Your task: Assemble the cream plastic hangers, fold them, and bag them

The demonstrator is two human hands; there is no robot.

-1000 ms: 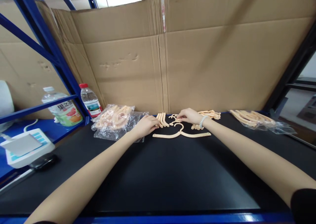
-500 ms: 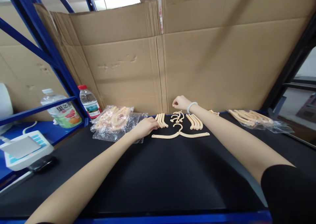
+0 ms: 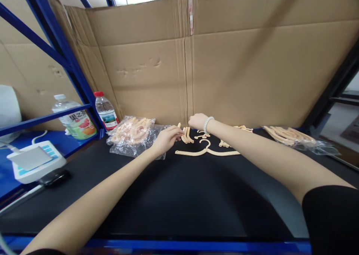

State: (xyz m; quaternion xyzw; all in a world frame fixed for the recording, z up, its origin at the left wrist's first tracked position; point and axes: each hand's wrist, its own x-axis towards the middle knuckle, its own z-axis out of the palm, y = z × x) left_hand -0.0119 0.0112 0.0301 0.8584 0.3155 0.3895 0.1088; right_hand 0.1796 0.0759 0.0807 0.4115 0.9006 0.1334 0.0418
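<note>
On the black tabletop (image 3: 179, 195) lies an assembled cream plastic hanger (image 3: 207, 151). Behind it are a small row of curved hanger arms (image 3: 187, 135), a few small hook pieces (image 3: 202, 135) and another group of arms (image 3: 224, 144). My left hand (image 3: 166, 138) pinches one curved arm, lifted just off the row. My right hand (image 3: 198, 121), with a bead bracelet on the wrist, is closed on a small cream piece and raised above the hook pieces, close to my left hand.
A clear bag of hanger parts (image 3: 131, 133) lies left of my left hand; another bag (image 3: 291, 136) lies at the right. Cardboard sheets (image 3: 224, 67) wall the back. Two bottles (image 3: 105, 110), a white device (image 3: 33, 161) and a dark phone (image 3: 53, 177) sit by the blue rack at left.
My right hand lifted a small piece from the hook pile and moved left toward my left hand. My left hand picked one curved arm off the row.
</note>
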